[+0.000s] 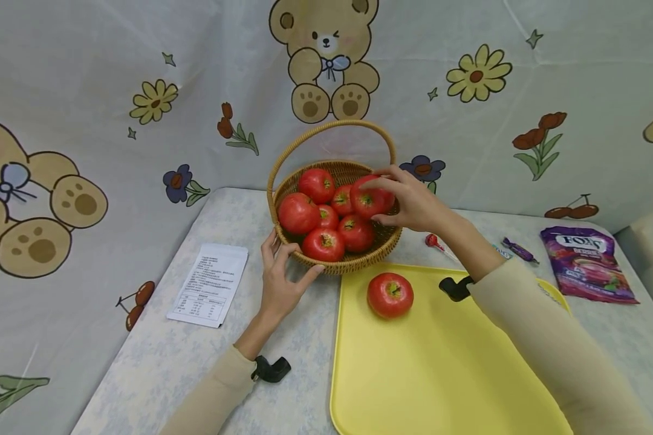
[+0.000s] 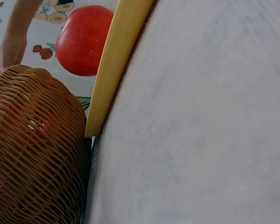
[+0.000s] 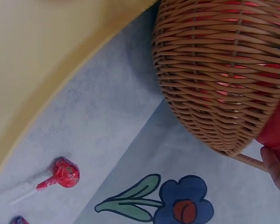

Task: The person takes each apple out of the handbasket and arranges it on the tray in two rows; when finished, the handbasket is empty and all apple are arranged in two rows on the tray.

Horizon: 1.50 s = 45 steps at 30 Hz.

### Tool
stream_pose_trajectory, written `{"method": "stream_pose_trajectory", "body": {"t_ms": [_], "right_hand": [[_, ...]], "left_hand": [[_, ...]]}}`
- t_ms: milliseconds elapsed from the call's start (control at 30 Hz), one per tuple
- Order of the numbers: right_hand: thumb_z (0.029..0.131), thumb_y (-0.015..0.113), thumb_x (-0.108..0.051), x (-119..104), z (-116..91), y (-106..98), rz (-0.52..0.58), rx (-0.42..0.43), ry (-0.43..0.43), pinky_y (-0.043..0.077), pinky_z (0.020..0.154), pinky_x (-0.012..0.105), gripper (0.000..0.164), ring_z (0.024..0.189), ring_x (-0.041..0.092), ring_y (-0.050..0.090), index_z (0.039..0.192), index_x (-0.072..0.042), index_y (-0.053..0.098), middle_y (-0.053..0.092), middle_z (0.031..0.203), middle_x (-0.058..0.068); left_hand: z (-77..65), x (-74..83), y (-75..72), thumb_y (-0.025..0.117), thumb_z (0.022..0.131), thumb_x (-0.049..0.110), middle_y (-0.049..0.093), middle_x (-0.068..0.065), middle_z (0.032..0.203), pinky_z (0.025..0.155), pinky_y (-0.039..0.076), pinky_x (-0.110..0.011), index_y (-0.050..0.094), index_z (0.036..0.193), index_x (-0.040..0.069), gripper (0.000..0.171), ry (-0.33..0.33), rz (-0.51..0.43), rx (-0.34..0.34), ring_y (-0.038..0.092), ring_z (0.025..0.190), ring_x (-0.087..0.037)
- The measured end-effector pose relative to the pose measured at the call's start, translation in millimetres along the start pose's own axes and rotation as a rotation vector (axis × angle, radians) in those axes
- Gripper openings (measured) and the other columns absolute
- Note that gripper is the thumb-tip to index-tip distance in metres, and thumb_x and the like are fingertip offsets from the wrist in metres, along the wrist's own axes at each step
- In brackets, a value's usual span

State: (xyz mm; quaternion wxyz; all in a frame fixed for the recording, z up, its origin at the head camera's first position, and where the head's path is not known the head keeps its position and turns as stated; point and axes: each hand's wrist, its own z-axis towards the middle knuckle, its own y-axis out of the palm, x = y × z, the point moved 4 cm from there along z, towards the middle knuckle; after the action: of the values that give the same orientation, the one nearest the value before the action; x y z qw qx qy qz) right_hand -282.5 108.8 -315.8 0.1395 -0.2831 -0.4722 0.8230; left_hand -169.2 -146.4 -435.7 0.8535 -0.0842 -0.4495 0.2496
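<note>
A wicker basket with a tall arched handle holds several red apples. My left hand grips its front left rim, thumb and fingers spread along the edge. At the basket's right side my right hand holds a large apple between thumb and fingers, above the other fruit. The right wrist view shows that apple at the basket's rim, a fingertip against it. One more apple sits on the yellow tray, close in front of the basket.
Left of the basket lies a printed white paper. To the right are a red lollipop, a purple wrapped candy and a purple candy bag. A bear-patterned cloth hangs behind the table.
</note>
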Motion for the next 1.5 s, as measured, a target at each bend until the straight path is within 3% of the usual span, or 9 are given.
{"method": "stream_pose_trajectory", "body": {"t_ms": [167,267,367,433,700,967,1200,1500], "right_hand": [[0.072,0.087,-0.011,-12,-15,-17,0.03,0.086,-0.034,0.05,0.091,0.051,0.058,0.121,0.033,0.049,0.125,-0.017,0.063,0.051,0.133,0.017],[0.07,0.088,-0.009,-18,-30,-28,0.046,0.122,-0.03,0.05,0.092,0.032,0.061,0.123,0.03,0.048,0.126,-0.016,0.063,0.05,0.133,0.016],[0.068,0.089,-0.006,-20,-52,-39,0.044,0.144,0.013,0.042,0.091,0.012,0.064,0.123,0.028,0.048,0.126,-0.016,0.063,0.05,0.134,0.015],[0.066,0.089,-0.003,-19,-68,-43,0.037,0.148,0.054,0.037,0.091,0.006,0.067,0.122,0.029,0.049,0.127,-0.015,0.063,0.051,0.134,0.014],[0.064,0.09,0.0,-8,-138,-29,0.05,0.124,0.208,0.036,0.09,0.003,0.073,0.115,0.027,0.053,0.129,-0.016,0.062,0.053,0.132,0.014],[0.067,0.089,-0.002,-1,-189,2,0.205,0.054,0.291,0.046,0.085,0.007,0.069,0.115,-0.006,0.046,0.128,-0.016,0.061,0.055,0.128,0.006],[0.075,0.086,-0.012,4,-212,23,0.294,-0.042,0.37,0.054,0.081,0.019,0.063,0.107,-0.003,0.053,0.131,-0.016,0.056,0.057,0.124,0.001],[0.082,0.08,-0.017,8,-223,32,0.374,-0.076,0.479,0.052,0.084,0.016,0.06,0.104,-0.002,0.058,0.134,-0.014,0.051,0.056,0.13,0.007]], "left_hand": [[-0.9,-0.8,-0.4,0.077,0.081,0.049,0.027,-0.016,0.152,0.111,0.034,-0.054,0.058,0.105,0.01,0.05,-0.004,-0.007,-0.002,0.025,0.146,-0.027],[-0.7,-1.0,-0.6,0.078,0.081,0.048,0.026,-0.016,0.152,0.11,0.035,-0.054,0.058,0.106,0.01,0.049,-0.008,-0.009,-0.004,0.025,0.146,-0.028],[-0.1,-0.6,-0.6,0.079,0.081,0.045,0.026,-0.016,0.153,0.109,0.036,-0.054,0.058,0.106,0.011,0.047,-0.01,-0.009,-0.005,0.025,0.146,-0.028],[-0.2,-0.9,-0.5,0.079,0.081,0.044,0.026,-0.015,0.153,0.109,0.036,-0.054,0.058,0.106,0.012,0.047,-0.013,-0.007,-0.006,0.026,0.146,-0.027],[-1.3,-1.3,-0.2,0.082,0.079,0.039,0.026,-0.015,0.153,0.108,0.036,-0.056,0.058,0.106,0.011,0.046,-0.018,-0.009,-0.007,0.026,0.145,-0.028],[-0.5,-1.2,0.7,0.088,0.073,0.02,0.025,-0.017,0.153,0.107,0.037,-0.057,0.059,0.105,0.01,0.045,0.009,-0.026,-0.004,0.028,0.144,-0.034],[0.7,-1.0,1.4,0.089,0.068,0.008,0.024,-0.023,0.152,0.106,0.036,-0.061,0.058,0.105,0.003,0.049,0.018,-0.05,0.003,0.027,0.143,-0.042],[0.4,-0.8,0.6,0.087,0.075,0.022,0.025,-0.018,0.152,0.107,0.038,-0.056,0.058,0.105,0.009,0.044,0.015,-0.017,-0.008,0.029,0.143,-0.035]]}}
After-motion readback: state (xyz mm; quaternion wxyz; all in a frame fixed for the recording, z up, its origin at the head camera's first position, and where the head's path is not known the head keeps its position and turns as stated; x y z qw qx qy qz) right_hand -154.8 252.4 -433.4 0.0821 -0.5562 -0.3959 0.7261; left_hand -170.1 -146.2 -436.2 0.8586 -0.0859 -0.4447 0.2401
